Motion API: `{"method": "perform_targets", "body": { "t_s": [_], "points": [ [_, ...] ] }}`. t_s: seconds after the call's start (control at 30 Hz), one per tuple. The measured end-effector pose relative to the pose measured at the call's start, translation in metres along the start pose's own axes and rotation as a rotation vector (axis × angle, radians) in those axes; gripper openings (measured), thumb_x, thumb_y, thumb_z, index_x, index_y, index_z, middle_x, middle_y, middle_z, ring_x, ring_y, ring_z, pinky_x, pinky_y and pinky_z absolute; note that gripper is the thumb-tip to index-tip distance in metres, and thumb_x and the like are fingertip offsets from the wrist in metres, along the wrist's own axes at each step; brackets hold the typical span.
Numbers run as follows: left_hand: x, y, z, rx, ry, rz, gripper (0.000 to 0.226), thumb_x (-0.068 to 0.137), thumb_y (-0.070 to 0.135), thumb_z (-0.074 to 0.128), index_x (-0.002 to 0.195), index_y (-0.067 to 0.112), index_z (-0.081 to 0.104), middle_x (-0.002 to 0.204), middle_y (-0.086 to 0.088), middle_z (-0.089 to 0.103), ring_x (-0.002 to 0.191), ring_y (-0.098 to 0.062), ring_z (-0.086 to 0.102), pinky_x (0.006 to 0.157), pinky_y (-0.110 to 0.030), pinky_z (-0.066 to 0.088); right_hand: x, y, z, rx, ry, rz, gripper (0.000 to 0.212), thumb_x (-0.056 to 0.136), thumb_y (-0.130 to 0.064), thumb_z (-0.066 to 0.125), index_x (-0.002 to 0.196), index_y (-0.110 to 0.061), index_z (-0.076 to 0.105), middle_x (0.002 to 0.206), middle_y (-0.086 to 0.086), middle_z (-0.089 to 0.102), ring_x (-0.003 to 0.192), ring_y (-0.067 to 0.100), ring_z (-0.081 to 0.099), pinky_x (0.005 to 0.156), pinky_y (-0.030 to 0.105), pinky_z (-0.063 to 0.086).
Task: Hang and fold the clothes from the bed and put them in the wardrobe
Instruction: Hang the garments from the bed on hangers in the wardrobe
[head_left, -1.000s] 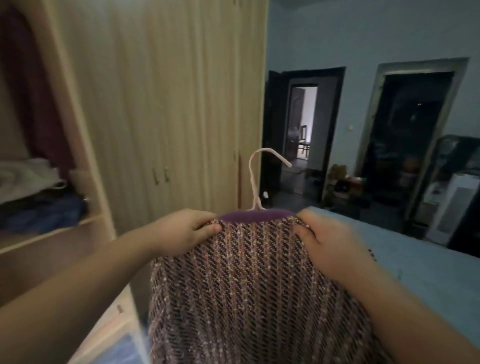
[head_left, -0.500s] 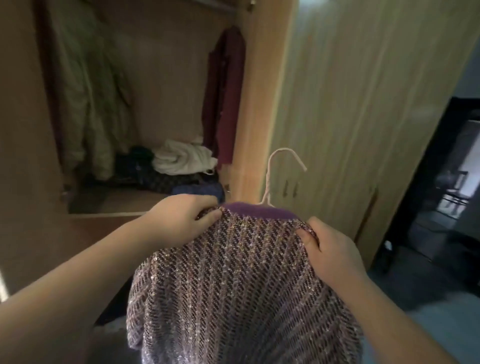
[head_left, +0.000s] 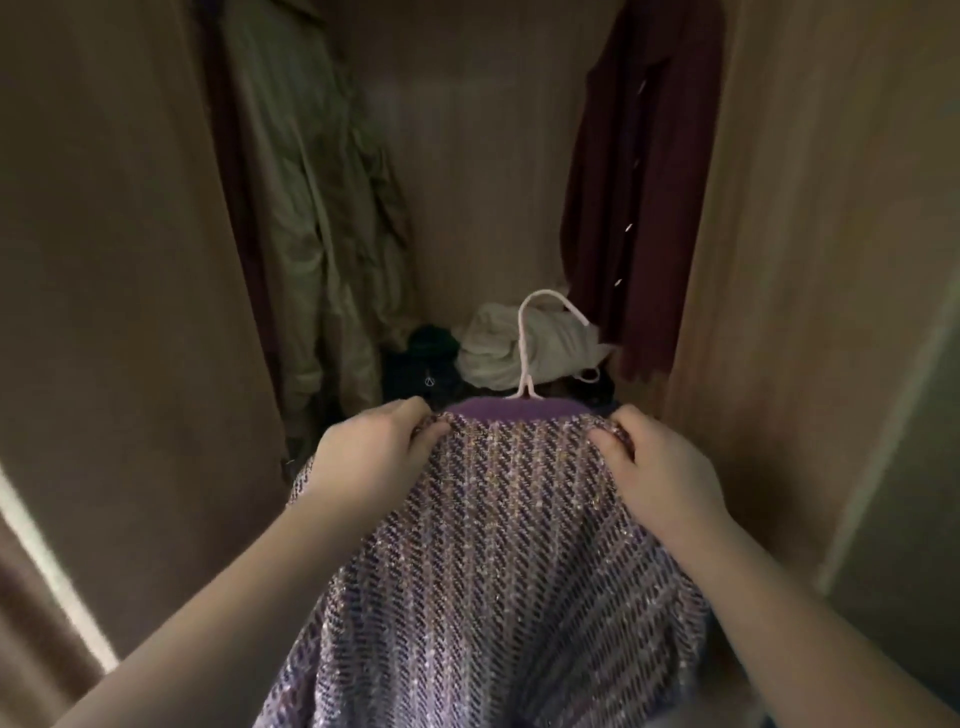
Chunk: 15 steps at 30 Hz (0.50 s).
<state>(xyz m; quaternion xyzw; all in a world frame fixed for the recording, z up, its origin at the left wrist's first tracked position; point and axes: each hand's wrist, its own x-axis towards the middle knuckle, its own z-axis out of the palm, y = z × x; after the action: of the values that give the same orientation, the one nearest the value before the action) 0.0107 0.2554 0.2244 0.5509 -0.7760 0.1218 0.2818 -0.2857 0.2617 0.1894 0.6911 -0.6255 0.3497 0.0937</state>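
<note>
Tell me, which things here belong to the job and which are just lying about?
Job: sparkly purple top, white hanger, left hand, right hand, wardrobe.
Lying about: green coat, maroon garment, white bundle, dark heap.

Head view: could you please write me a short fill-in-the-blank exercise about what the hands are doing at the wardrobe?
1. The garment sits on a ____ whose pale hook sticks up.
2. The left hand and right hand each grip one ____ of the garment.
3. In the wardrobe, the red coat hangs on the ____ side.
Missing words: hanger; shoulder; right.
</note>
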Motion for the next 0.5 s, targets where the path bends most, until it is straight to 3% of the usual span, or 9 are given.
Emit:
{"method": "perform_targets", "body": {
  "t_s": [0.13,0.27,0.37,0.5],
  "points": [
    [0.043,-0.034,0.024,0.051,0.042,-0.077,0.029,0.098,0.056,0.038,0.085,0.031,0.049,0.073,0.012,0.053,0.063,-0.009,0.052,0.051,-0.03,0.04,0.071,0.004,0.051,0.046,0.061,-0.117,0.034,0.095,-0.058,0.033,0.083,-0.029,0.047,0.062,-0.01,0.051,0.055,0.011,0.051,0.05,0.036,0.047],
    [0.086,-0.054,0.027,0.153,0.168,-0.104,0.029,0.097,0.057,0.036,0.081,0.033,0.04,0.067,0.014,0.046,0.058,-0.009,0.046,0.045,-0.028,0.031,0.151,0.0,0.078,0.104,0.213,-0.24,0.03,0.094,-0.057,0.034,0.079,-0.033,0.042,0.055,-0.015,0.041,0.048,0.007,0.04,0.042,0.024,0.026],
    [0.127,-0.062,0.019,0.241,0.288,-0.131,0.029,0.098,0.057,0.034,0.078,0.035,0.035,0.062,0.016,0.04,0.05,-0.005,0.037,0.041,-0.022,0.021,0.22,-0.007,0.088,0.185,0.333,-0.341,0.027,0.094,-0.049,0.042,0.08,-0.027,0.049,0.066,-0.01,0.05,0.059,0.017,0.048,0.051,0.03,0.028],
    [0.187,-0.077,0.004,0.351,0.388,-0.153,0.033,0.098,0.055,0.035,0.074,0.031,0.035,0.057,0.012,0.042,0.046,-0.006,0.041,0.038,-0.025,0.027,0.307,-0.027,0.101,0.251,0.424,-0.398,0.022,0.095,-0.047,0.045,0.094,-0.026,0.052,0.076,-0.01,0.053,0.07,0.02,0.052,0.063,0.035,0.036]
  ]
}}
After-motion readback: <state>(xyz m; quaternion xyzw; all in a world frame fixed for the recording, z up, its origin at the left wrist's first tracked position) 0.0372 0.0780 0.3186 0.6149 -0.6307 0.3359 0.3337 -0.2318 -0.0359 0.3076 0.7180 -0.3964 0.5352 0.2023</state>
